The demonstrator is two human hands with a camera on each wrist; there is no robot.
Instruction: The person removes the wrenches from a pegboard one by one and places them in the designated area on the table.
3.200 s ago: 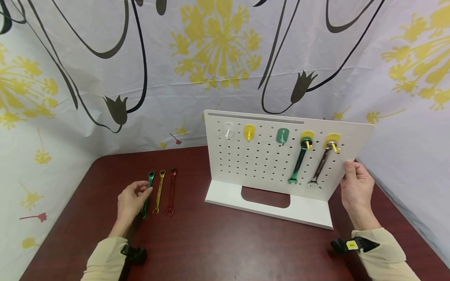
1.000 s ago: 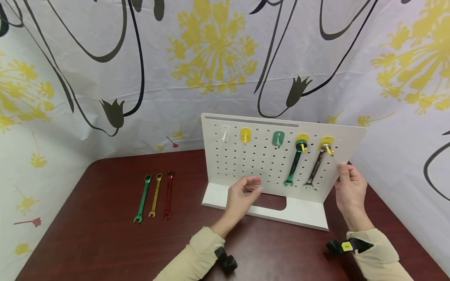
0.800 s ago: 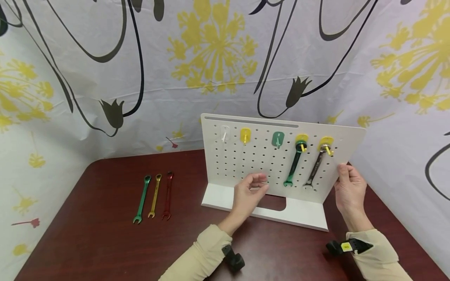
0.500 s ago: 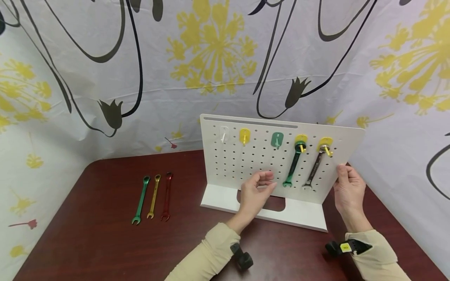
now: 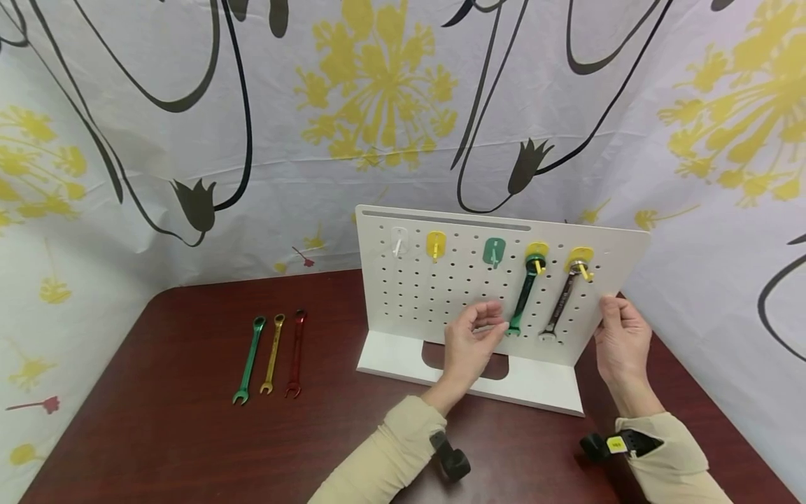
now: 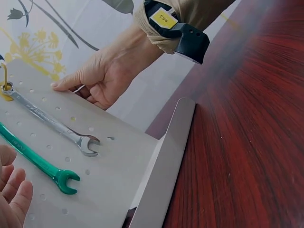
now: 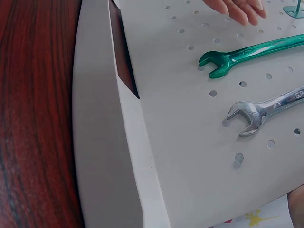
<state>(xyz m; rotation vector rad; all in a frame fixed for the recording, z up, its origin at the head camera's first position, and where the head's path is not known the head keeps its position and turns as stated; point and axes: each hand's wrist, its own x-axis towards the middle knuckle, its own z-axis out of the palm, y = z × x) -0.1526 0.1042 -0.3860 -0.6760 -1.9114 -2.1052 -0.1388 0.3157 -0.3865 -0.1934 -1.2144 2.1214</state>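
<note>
A white pegboard [image 5: 403, 301] stands on the table. From its yellow hooks hang a green combination wrench [image 5: 523, 297] and a silver combination wrench [image 5: 562, 304], open ends down. My left hand [image 5: 472, 343] hovers before the board, just left of the green wrench's lower end, fingers loosely bent. In the left wrist view its fingertips [image 6: 21, 194] lie beside the green wrench [image 6: 35, 161], holding nothing. My right hand [image 5: 623, 343] grips the board's right edge, thumb in front. Its other fingers are partly hidden behind the board.
Left on the table [image 5: 157, 420] lie a second green wrench [image 5: 248, 360], a gold wrench [image 5: 272, 353] and a red wrench [image 5: 296, 353]. A clear hook [image 5: 399, 238], a yellow hook [image 5: 436, 243] and a green hook [image 5: 494, 250] bear nothing. Patterned cloth [image 5: 283, 175] hangs behind.
My left hand has left the loose green wrench on the table and moved right, across the pegboard to the hanging green wrench. The right hand keeps its grip on the board's edge.
</note>
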